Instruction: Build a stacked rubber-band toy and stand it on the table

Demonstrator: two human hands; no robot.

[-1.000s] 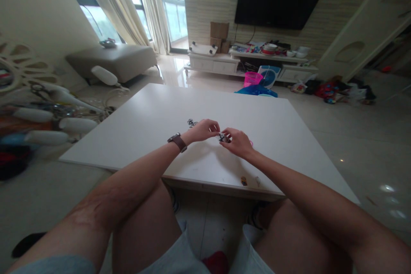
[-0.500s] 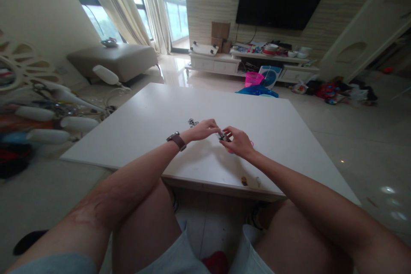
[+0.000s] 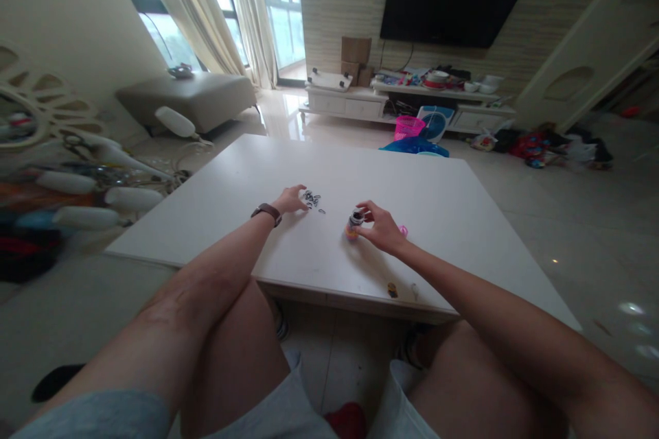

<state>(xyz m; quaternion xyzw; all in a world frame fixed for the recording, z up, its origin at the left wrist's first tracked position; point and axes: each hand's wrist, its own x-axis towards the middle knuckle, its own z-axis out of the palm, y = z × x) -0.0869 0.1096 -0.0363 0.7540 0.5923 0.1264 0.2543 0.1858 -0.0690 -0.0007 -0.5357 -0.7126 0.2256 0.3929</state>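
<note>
My left hand [image 3: 291, 199], with a watch on its wrist, is at the left edge of a small pile of dark, loop-shaped pieces that look like paper clips [image 3: 310, 198]. Its thumb and fingers are apart, and nothing shows between them. One loose piece lies a little to the right of the pile. My right hand [image 3: 379, 227] is closed around a small clear jar [image 3: 354, 223], which stands near the middle of the white table [image 3: 412, 182]. Dark contents show at the jar's mouth, and its lower part looks pink and orange.
Just beyond my right wrist lies a pink item [image 3: 403, 230]. A small yellow and dark object [image 3: 392, 289] and a clear little piece [image 3: 414, 291] are by the table's front edge. White-shaded lamp arms [image 3: 131, 199] stand left of the table.
My left hand has moved away from the jar, left to the pile, and its fingers have spread. My right hand still holds the jar, now more upright and fully visible.
</note>
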